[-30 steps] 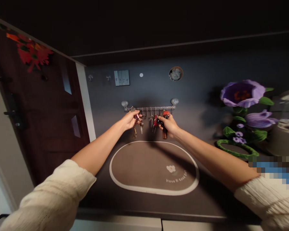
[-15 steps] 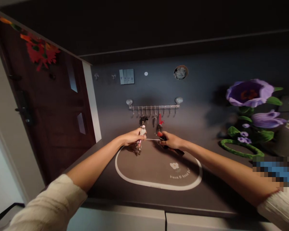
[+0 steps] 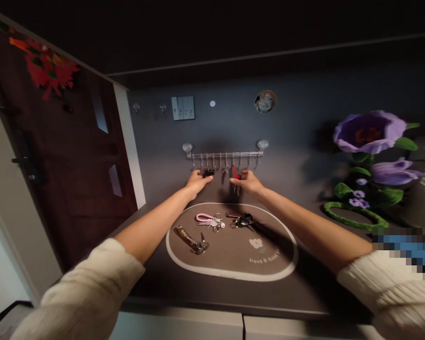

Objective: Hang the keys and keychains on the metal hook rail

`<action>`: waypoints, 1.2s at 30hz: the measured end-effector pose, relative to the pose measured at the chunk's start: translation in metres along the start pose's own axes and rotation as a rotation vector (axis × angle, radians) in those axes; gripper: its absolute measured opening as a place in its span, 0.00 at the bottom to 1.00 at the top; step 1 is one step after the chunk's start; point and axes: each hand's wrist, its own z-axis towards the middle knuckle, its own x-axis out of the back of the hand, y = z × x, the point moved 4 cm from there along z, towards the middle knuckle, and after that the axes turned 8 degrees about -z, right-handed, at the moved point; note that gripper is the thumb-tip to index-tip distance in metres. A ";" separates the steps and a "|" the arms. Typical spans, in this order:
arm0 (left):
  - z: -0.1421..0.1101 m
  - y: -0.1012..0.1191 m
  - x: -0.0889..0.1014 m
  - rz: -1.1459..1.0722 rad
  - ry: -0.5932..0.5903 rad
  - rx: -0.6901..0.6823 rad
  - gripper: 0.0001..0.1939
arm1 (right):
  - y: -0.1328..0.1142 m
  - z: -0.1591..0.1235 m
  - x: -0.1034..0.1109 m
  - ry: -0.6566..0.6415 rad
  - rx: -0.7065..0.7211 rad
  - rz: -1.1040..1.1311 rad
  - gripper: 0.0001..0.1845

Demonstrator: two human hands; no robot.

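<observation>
A metal hook rail (image 3: 225, 154) is fixed to the grey wall. My left hand (image 3: 196, 182) reaches up to a black key bunch (image 3: 208, 172) hanging on the rail, its fingers closed on it. My right hand (image 3: 250, 183) is at a red key tag (image 3: 234, 172) hanging from the rail, fingers curled beside it. On the oval mat (image 3: 269, 265) below lie a pink-strap key bunch (image 3: 208, 219), a brown-strap key bunch (image 3: 190, 240) and a dark key bunch (image 3: 243, 220).
A dark wooden door (image 3: 56, 156) with a red flower ornament stands at the left. Large purple artificial flowers (image 3: 371, 137) and a green ring sit on the counter at the right. Light switches (image 3: 183, 107) are on the wall above the rail.
Both hands came down to the mat with key bunches, left them lying there, and have risen again to the rail, where each hand is at another hanging bunch.
</observation>
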 end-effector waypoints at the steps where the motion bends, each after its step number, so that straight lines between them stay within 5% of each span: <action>1: 0.004 -0.004 -0.008 -0.032 0.004 0.069 0.20 | 0.001 0.003 -0.008 0.015 -0.041 0.036 0.31; 5: 0.008 -0.015 -0.039 -0.124 -0.060 0.240 0.11 | 0.000 0.004 -0.041 0.006 -0.089 0.135 0.28; 9: 0.005 -0.020 -0.059 -0.294 -0.157 0.299 0.07 | -0.007 -0.005 -0.059 -0.113 -0.094 0.228 0.14; 13: 0.001 -0.009 -0.062 -0.385 -0.129 0.252 0.06 | -0.023 -0.009 -0.058 -0.149 -0.009 0.310 0.09; 18: 0.000 0.030 -0.066 -0.440 -0.098 0.159 0.08 | -0.056 0.002 -0.047 -0.143 0.078 0.377 0.08; 21: 0.001 0.048 -0.069 -0.404 -0.178 0.109 0.08 | -0.071 0.008 -0.040 -0.172 0.120 0.377 0.07; 26: -0.014 0.035 -0.048 -0.145 -0.329 0.170 0.06 | -0.056 -0.007 -0.035 -0.329 0.098 0.237 0.09; 32: -0.050 -0.001 -0.006 0.493 -0.534 0.154 0.02 | -0.015 -0.045 -0.027 -0.495 0.123 -0.187 0.08; 36: -0.067 0.006 0.014 0.589 -0.654 0.198 0.07 | -0.016 -0.067 -0.015 -0.697 0.163 -0.447 0.04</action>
